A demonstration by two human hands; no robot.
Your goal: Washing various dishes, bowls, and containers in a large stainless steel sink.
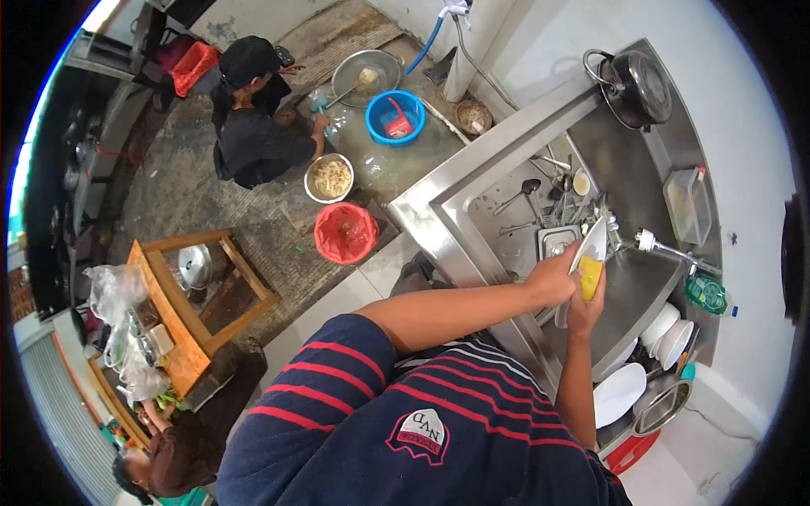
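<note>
Over the sink, my left hand point(553, 277) is closed on the edge of a white plate point(596, 240), tilted on its side. My right hand point(584, 314) grips a yellow sponge point(590, 277) against the plate, close beside my left fingers. Part of the plate is hidden behind both hands. Below in the steel sink basin point(494, 202) lie a black ladle point(530, 187), several other utensils, a small cup point(581, 183) and a rectangular metal container point(557, 242). The faucet point(645, 240) reaches in from the right, just past the plate.
White bowls point(673, 344) and an oval white plate point(620, 395) stand at the sink's right end. A dark pot point(641, 88) sits at the far corner. One person point(261, 126) crouches on the floor near basins; another point(181, 455) works by a wooden table point(173, 325).
</note>
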